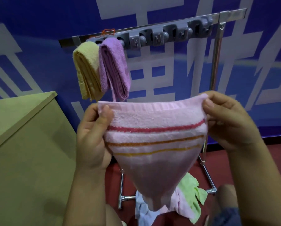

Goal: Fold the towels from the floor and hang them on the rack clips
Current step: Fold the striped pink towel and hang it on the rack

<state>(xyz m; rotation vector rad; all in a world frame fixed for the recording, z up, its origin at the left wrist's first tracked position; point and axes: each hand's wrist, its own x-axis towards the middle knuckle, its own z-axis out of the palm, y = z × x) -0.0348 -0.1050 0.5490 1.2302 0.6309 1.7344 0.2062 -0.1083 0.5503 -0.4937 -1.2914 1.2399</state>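
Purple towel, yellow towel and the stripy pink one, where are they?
purple towel [113, 67], head view, middle of its hanging fold.
yellow towel [87, 70], head view, middle of its folded body.
stripy pink towel [154, 141], head view, on the striped part.

floor [259, 154]: red | on it: towel heap [188, 198], rack foot [208, 175]

large white characters on blue wall [38, 22], unreadable
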